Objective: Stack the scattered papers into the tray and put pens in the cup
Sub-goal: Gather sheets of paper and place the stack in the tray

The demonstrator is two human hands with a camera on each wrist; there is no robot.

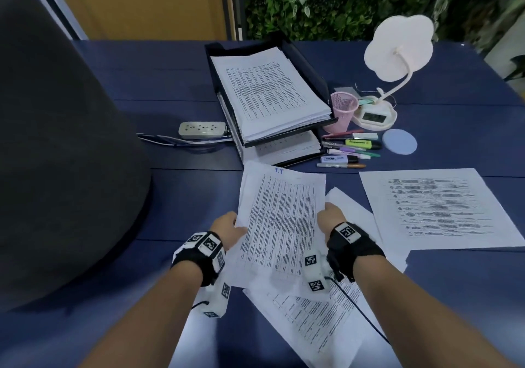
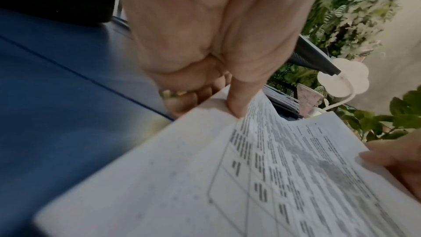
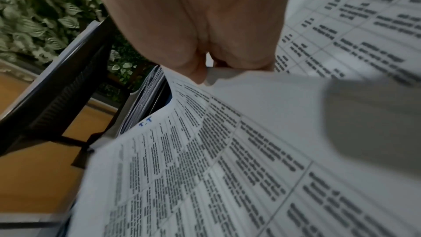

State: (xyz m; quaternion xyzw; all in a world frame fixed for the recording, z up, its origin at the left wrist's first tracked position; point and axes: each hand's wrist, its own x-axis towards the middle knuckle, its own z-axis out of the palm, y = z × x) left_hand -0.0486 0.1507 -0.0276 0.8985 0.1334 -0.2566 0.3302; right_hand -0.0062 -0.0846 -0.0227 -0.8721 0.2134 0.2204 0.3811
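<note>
Table [image 1: 170, 89]: dark blue, carrying everything below.
Tray [image 1: 318, 72]: black, two tiers, each tier stacked with printed pages.
Held paper [image 1: 279, 225]: white sheets of dense table text, "T.T" handwritten in blue at the top — lifted above the table, just before the tray.
Loose papers [image 1: 437, 208]: printed sheets lying flat, right of and beneath the held paper.
Left hand [image 1: 227, 227]: pinches the held paper's left edge.
Right hand [image 1: 329, 217]: grips its right edge.
Cup [image 1: 342, 110]: pink mesh, beside the tray.
Pens [image 1: 349, 151]: a cluster lying before the cup — labels unreadable.
</note>
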